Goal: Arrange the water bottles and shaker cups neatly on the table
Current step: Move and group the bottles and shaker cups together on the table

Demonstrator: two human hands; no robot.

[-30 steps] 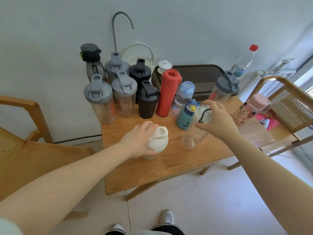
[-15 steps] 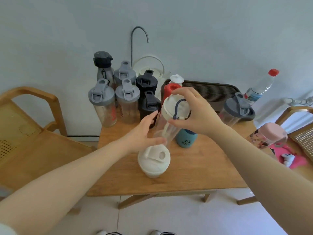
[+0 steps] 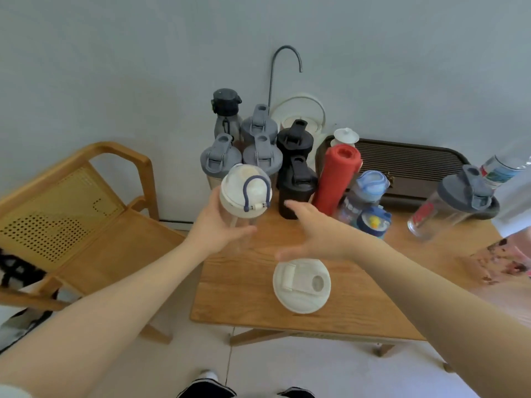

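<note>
My left hand grips a clear bottle with a white lid and blue loop, held upright at the table's left side in front of the grey-lidded shakers. My right hand hovers open just to its right, above a white shaker cup standing near the table's front edge. Two black shakers, a red bottle and two small blue bottles stand behind. A grey-lidded clear shaker stands at the right.
The wooden table stands against a grey wall. A dark slatted tray and a white kettle sit at the back. A wooden chair stands to the left. A plastic water bottle is at the far right.
The clear white-lidded bottle passed from my right hand to my left and moved left toward the grey shakers. My right hand let go and opened. The white shaker cup stayed put.
</note>
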